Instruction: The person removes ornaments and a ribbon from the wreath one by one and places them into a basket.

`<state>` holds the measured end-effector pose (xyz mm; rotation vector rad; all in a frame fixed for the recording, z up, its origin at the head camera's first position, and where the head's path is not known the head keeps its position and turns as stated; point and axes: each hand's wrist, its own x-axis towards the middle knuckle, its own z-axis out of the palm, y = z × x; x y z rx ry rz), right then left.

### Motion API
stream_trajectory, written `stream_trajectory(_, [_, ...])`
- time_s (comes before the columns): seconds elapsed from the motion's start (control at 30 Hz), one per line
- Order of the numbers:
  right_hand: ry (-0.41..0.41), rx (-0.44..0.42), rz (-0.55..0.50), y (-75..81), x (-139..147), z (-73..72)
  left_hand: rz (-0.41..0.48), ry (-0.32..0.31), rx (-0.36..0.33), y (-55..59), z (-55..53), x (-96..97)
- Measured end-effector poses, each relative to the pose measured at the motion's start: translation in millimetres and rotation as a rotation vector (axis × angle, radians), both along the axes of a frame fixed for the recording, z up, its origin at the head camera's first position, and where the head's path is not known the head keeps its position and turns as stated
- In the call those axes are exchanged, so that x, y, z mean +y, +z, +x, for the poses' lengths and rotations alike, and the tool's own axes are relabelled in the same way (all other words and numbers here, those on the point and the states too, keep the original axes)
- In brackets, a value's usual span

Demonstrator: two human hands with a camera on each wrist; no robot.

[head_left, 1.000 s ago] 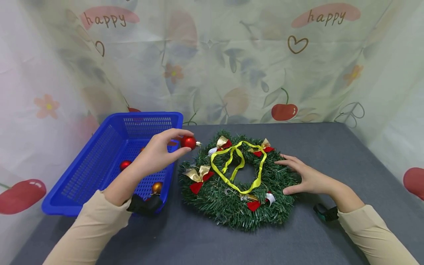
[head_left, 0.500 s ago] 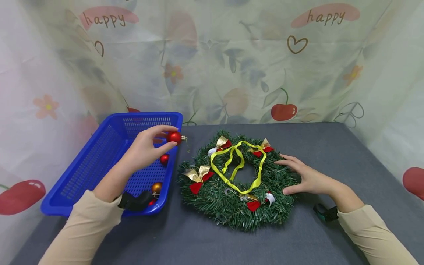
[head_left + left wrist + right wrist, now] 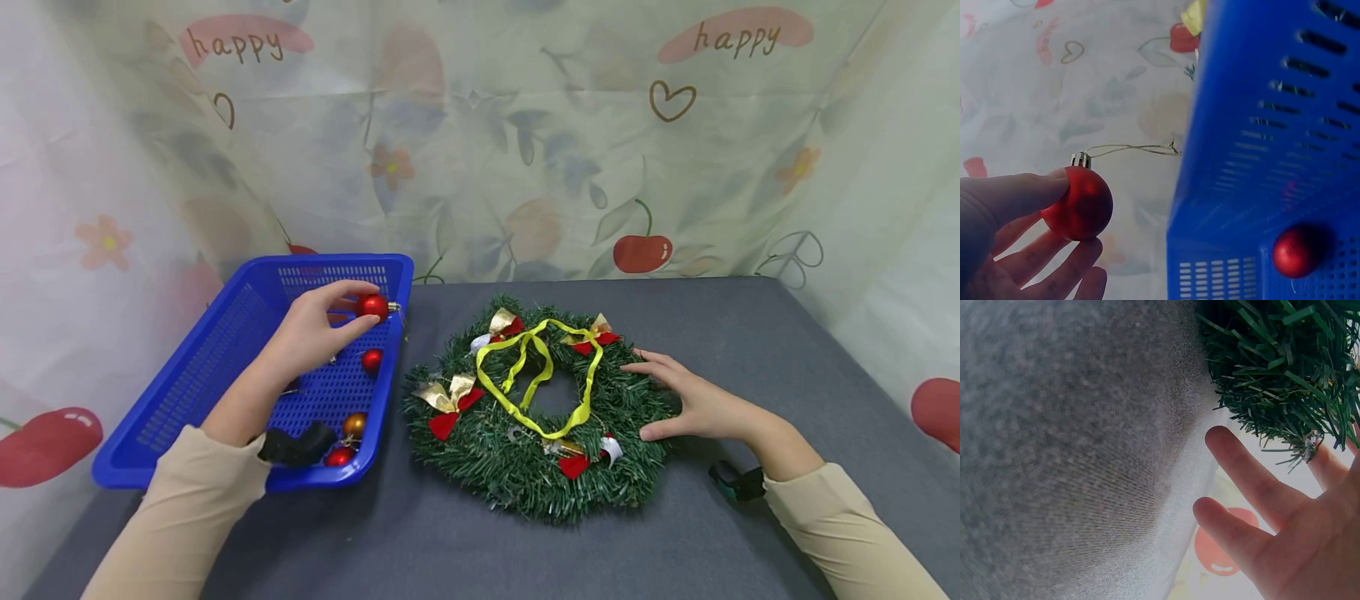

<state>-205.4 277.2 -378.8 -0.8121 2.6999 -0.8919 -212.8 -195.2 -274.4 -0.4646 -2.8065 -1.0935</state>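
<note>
Between thumb and fingers, my left hand (image 3: pixel 311 329) pinches a red Christmas ball (image 3: pixel 372 307) above the right side of the blue basket (image 3: pixel 127 433). A silver cap and a thin gold loop (image 3: pixel 1132 147) show on that ball in the left wrist view. On the table lies a green wreath (image 3: pixel 510 467) with red-and-gold bows (image 3: pixel 452 398) and a yellow ribbon (image 3: pixel 491 387) across its top. My right hand (image 3: pixel 705 404) rests at the wreath's right edge, fingers spread and fairly straight. In the right wrist view, fingers lie beside the green bristles (image 3: pixel 1285 369).
Inside the basket lie a red ball (image 3: pixel 371 361), a gold ball (image 3: pixel 354 426) and another red ball (image 3: pixel 339 456). The basket's right wall stands close to the wreath's left side. A printed curtain (image 3: pixel 480 167) hangs behind the dark grey table (image 3: pixel 465 558).
My left hand has moved left with the red ball, from beside the wreath to over the basket. The right hand and the wreath have stayed put.
</note>
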Motion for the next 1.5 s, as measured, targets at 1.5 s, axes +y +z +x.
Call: stream_trajectory(1.5, [0.004, 0.000, 0.000, 1.0, 0.1, 0.5, -0.122, 0.093, -0.159, -13.8, -24.5, -43.6])
